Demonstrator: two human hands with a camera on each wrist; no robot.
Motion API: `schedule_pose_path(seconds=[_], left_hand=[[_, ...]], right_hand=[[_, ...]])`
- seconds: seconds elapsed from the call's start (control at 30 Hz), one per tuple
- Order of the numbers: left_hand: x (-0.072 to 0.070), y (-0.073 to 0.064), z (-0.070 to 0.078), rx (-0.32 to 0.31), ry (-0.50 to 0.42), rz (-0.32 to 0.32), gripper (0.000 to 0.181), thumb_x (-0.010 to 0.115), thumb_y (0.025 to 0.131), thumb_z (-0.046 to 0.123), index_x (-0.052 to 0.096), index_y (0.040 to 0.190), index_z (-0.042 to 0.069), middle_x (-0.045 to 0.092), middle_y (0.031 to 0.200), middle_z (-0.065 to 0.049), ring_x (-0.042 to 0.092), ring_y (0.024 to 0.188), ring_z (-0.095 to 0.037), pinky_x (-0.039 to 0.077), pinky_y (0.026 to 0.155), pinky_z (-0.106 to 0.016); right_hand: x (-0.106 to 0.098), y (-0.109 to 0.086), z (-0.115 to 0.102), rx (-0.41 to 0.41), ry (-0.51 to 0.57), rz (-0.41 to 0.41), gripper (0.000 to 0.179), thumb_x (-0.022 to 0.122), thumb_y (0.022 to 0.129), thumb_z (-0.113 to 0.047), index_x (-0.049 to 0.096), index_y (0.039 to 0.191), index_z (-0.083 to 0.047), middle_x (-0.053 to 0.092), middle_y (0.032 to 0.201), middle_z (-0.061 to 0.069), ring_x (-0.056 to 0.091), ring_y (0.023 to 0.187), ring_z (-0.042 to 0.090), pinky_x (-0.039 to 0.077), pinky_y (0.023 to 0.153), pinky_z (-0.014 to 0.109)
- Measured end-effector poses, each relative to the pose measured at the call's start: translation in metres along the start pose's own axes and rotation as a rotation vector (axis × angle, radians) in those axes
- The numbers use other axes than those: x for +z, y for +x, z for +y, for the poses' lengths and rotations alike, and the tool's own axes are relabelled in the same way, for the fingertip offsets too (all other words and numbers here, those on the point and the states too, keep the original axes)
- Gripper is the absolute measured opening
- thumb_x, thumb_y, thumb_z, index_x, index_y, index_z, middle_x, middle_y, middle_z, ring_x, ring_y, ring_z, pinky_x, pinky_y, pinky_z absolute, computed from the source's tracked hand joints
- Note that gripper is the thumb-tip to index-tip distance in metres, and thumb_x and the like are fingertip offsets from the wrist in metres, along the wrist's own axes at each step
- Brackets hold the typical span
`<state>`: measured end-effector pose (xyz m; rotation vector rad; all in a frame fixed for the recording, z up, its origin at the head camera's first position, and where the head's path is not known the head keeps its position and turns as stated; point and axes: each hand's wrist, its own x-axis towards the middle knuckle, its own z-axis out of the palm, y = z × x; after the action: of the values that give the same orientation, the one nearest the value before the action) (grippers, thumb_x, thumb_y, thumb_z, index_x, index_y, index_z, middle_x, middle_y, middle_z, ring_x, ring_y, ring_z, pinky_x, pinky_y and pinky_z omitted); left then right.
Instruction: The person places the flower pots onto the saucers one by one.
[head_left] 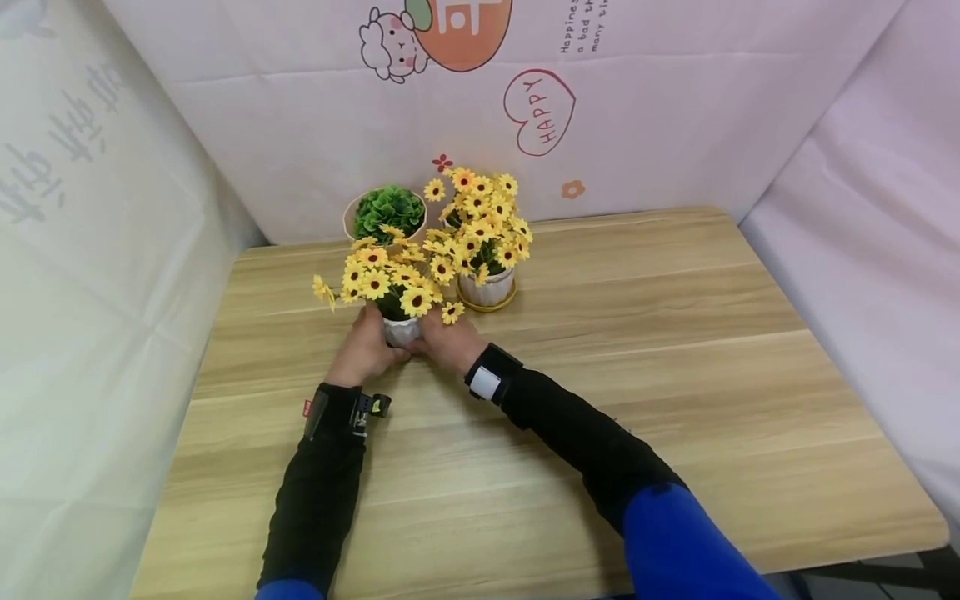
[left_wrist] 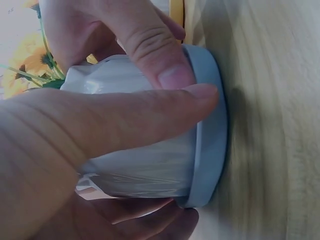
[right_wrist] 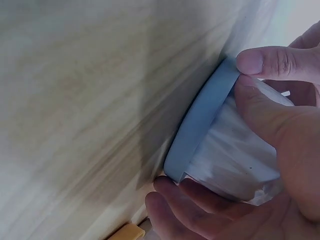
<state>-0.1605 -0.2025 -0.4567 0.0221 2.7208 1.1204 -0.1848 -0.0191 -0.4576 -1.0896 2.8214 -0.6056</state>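
Observation:
Both hands hold a white flowerpot of yellow daisy-like flowers at the left back of the table. The pot stands upright in a grey-blue saucer, close over the wood. My left hand grips its left side, thumb across the front and fingers behind. From the right, my right hand grips the other side. In the left wrist view the two thumb tips meet at the saucer's rim. The right wrist view shows the right fingers curled under the far side of the saucer.
Just behind to the right stands a second pot of yellow flowers on a yellow saucer. A green leafy plant in a pinkish pot sits at the back edge. White printed cloth hangs behind the wooden table.

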Motion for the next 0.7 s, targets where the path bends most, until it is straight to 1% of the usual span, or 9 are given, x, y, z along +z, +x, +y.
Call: schedule_pose_path(seconds=[0.07, 0.17, 0.2, 0.3, 0.43, 0.47, 0.53, 0.63, 0.7], left_hand=[[-0.001, 0.001, -0.001, 0.01, -0.002, 0.011, 0.118, 0.086, 0.083, 0.002, 0.002, 0.165, -0.006, 0.029, 0.163, -0.039, 0.033, 0.152, -0.053, 0.027, 0.13, -0.058], [-0.001, 0.002, -0.002, 0.029, -0.011, 0.027, 0.119, 0.086, 0.084, 0.002, 0.0, 0.165, -0.005, 0.029, 0.164, -0.038, 0.032, 0.153, -0.051, 0.026, 0.131, -0.057], [-0.002, 0.003, -0.003, 0.032, -0.017, 0.031, 0.119, 0.086, 0.084, 0.002, -0.001, 0.166, -0.005, 0.028, 0.165, -0.038, 0.032, 0.154, -0.051, 0.026, 0.131, -0.057], [-0.002, 0.003, -0.005, 0.049, -0.034, 0.044, 0.122, 0.085, 0.085, 0.001, -0.006, 0.166, -0.004, 0.025, 0.167, -0.038, 0.029, 0.156, -0.05, 0.024, 0.132, -0.056], [-0.002, 0.005, -0.009, 0.073, -0.049, 0.06, 0.123, 0.083, 0.087, 0.0, -0.012, 0.166, -0.002, 0.019, 0.169, -0.038, 0.025, 0.158, -0.049, 0.022, 0.133, -0.056], [-0.002, 0.005, -0.01, 0.073, -0.05, 0.063, 0.123, 0.082, 0.088, 0.0, -0.014, 0.166, -0.001, 0.018, 0.169, -0.038, 0.024, 0.158, -0.049, 0.022, 0.132, -0.056], [-0.002, 0.006, -0.012, 0.072, -0.054, 0.067, 0.123, 0.081, 0.089, 0.0, -0.016, 0.166, 0.0, 0.016, 0.17, -0.038, 0.022, 0.159, -0.049, 0.022, 0.133, -0.056], [-0.003, 0.006, -0.014, 0.056, -0.06, 0.071, 0.124, 0.079, 0.092, 0.001, -0.021, 0.165, 0.003, 0.012, 0.171, -0.038, 0.02, 0.16, -0.048, 0.021, 0.133, -0.056], [-0.002, 0.006, -0.015, 0.049, -0.068, 0.075, 0.124, 0.078, 0.093, 0.001, -0.022, 0.165, 0.005, 0.011, 0.171, -0.037, 0.019, 0.16, -0.048, 0.021, 0.133, -0.056]], right_hand=[[0.0, 0.003, 0.0, 0.008, -0.014, 0.013, 0.032, 0.077, 0.097, -0.032, 0.069, 0.094, -0.002, 0.072, 0.101, 0.017, 0.072, 0.103, 0.035, 0.06, 0.093, 0.045], [0.0, 0.006, 0.001, 0.005, -0.036, 0.027, 0.032, 0.077, 0.097, -0.032, 0.069, 0.092, -0.002, 0.071, 0.096, 0.015, 0.072, 0.096, 0.034, 0.061, 0.085, 0.046], [-0.001, 0.006, 0.001, 0.007, -0.045, 0.02, 0.032, 0.076, 0.097, -0.033, 0.068, 0.093, -0.003, 0.071, 0.096, 0.015, 0.072, 0.095, 0.034, 0.061, 0.083, 0.047], [-0.001, 0.01, 0.001, 0.004, -0.072, 0.01, 0.032, 0.075, 0.098, -0.033, 0.069, 0.095, -0.002, 0.071, 0.098, 0.016, 0.072, 0.096, 0.034, 0.062, 0.082, 0.047], [-0.002, 0.018, 0.0, 0.033, -0.078, -0.02, 0.032, 0.073, 0.099, -0.034, 0.071, 0.098, -0.003, 0.072, 0.101, 0.016, 0.072, 0.099, 0.033, 0.061, 0.086, 0.045], [-0.002, 0.02, 0.0, 0.049, -0.066, -0.028, 0.032, 0.074, 0.099, -0.034, 0.071, 0.098, -0.003, 0.073, 0.101, 0.015, 0.072, 0.099, 0.032, 0.061, 0.087, 0.044], [-0.001, 0.024, -0.001, 0.061, -0.078, -0.036, 0.033, 0.073, 0.099, -0.036, 0.072, 0.099, -0.003, 0.073, 0.103, 0.015, 0.072, 0.101, 0.032, 0.061, 0.09, 0.043], [0.0, 0.029, -0.001, 0.068, -0.076, -0.022, 0.033, 0.075, 0.098, -0.035, 0.073, 0.099, -0.003, 0.074, 0.105, 0.015, 0.072, 0.105, 0.033, 0.059, 0.096, 0.042], [0.0, 0.031, -0.002, 0.063, -0.092, -0.011, 0.033, 0.076, 0.097, -0.035, 0.073, 0.099, -0.002, 0.074, 0.107, 0.016, 0.071, 0.107, 0.034, 0.059, 0.097, 0.044]])
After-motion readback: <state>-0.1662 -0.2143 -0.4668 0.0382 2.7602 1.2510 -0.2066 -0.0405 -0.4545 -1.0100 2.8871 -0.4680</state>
